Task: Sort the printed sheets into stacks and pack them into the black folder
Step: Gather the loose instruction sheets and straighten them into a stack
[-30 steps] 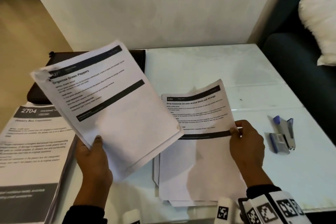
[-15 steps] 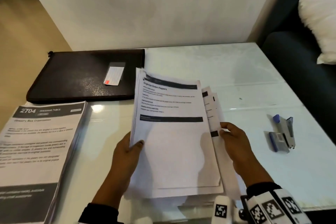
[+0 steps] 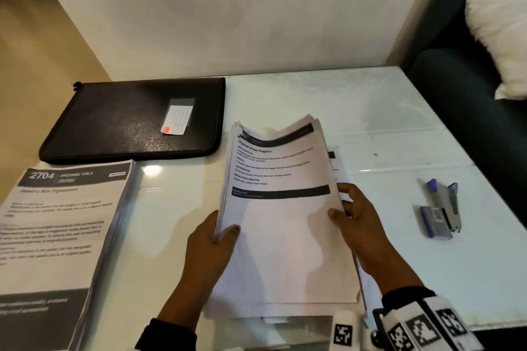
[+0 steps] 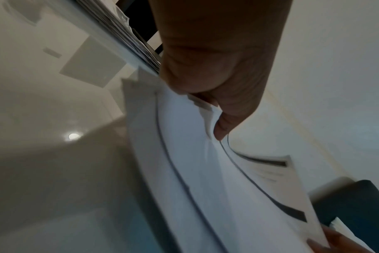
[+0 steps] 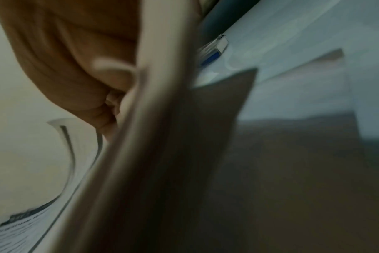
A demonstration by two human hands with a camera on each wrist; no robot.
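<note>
Since a second ago the bundle of printed sheets (image 3: 281, 225) has swung in from the left, where it was held up in front of the folder, and now sits over the pile in the middle, so the sheet the right hand was then holding by itself is all but covered. Nearest to me, the left hand (image 3: 209, 248) grips the bundle's left edge, thumb curled over the top page and the fingers tucked underneath; the left wrist view shows the thumb pressing a dent into the paper. The right hand (image 3: 358, 225) has the right edge, thumb on top, fingers curled around the side. The right wrist view is too blurred to add to that. The top page reads "Organize Green Peppers" and the far end of the bundle bows upward. A few loose sheets (image 3: 335, 159) poke out from under it on the right. On the left of the white table (image 3: 399, 128) lies a second stack (image 3: 57, 225), headed "2704 Dressing Table". To the right, well apart, sits a blue stapler (image 3: 442, 211). Farther back, against the wall, the black folder (image 3: 134, 120) lies flat and closed, a small label on its cover.
</note>
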